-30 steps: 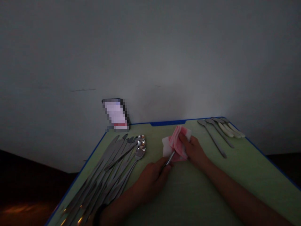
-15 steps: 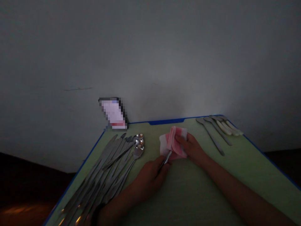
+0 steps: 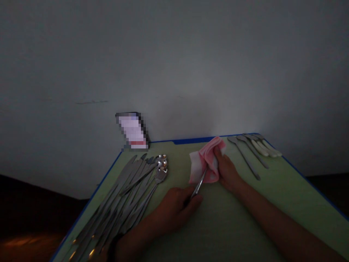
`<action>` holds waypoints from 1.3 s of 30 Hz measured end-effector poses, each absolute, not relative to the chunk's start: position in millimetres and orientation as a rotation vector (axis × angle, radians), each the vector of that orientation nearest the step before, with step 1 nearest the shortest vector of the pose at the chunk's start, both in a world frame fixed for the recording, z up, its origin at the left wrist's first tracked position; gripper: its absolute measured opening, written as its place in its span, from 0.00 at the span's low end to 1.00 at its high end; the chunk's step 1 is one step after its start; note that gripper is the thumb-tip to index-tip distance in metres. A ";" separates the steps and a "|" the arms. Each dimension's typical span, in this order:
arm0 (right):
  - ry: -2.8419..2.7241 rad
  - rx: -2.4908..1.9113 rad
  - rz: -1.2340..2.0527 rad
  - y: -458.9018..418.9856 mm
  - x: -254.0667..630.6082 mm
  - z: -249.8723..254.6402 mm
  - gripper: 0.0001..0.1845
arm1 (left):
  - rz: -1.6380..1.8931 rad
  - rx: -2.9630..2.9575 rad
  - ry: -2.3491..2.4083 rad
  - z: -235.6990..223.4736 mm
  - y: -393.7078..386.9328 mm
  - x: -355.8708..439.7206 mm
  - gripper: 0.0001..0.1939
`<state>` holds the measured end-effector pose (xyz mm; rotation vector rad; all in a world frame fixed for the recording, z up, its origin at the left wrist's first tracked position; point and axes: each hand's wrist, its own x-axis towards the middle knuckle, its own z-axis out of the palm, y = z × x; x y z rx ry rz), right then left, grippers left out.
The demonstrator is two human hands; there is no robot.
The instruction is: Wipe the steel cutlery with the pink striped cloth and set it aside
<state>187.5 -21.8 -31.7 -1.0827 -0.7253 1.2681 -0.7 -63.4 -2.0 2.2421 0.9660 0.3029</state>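
My left hand [image 3: 181,203] is closed around the handle of a metal piece of cutlery [image 3: 200,183]. Its far end is hidden inside a pink and white cloth [image 3: 204,165], so I cannot tell its kind. My right hand [image 3: 227,169] grips the folded cloth around that end, thumb on top. To the left of my hands lies a pile of metal cutlery [image 3: 131,193], with knives, spoons and forks fanned side by side. Several pieces of cutlery [image 3: 247,156] lie at the back right, some with cream handles [image 3: 260,148].
A green table [image 3: 226,225] with a blue edge [image 3: 193,140] stands against a grey wall [image 3: 191,65]. At its back left corner a phone [image 3: 133,131] with a blurred screen leans on the wall. The light is dim.
My right hand has slid the cloth up and to the right, away from my left hand. More of the metal shaft now shows between them.
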 end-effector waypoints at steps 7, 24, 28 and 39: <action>-0.667 -1.026 1.319 -20.9 187.2 -29.0 0.19 | 0.239 2.268 0.831 1.0 -64.1 -4.2 0.16; -0.770 -1.005 1.219 -30.3 164.9 -39.5 0.18 | 0.329 2.241 0.934 6.1 -62.6 -7.3 0.14; -0.847 -1.066 1.101 -21.0 174.4 -42.5 0.20 | 0.195 2.420 0.905 6.2 -64.7 -6.4 0.13; -0.818 -1.127 1.045 -20.9 181.3 -39.2 0.21 | 0.145 2.451 0.838 7.1 -67.0 -7.4 0.12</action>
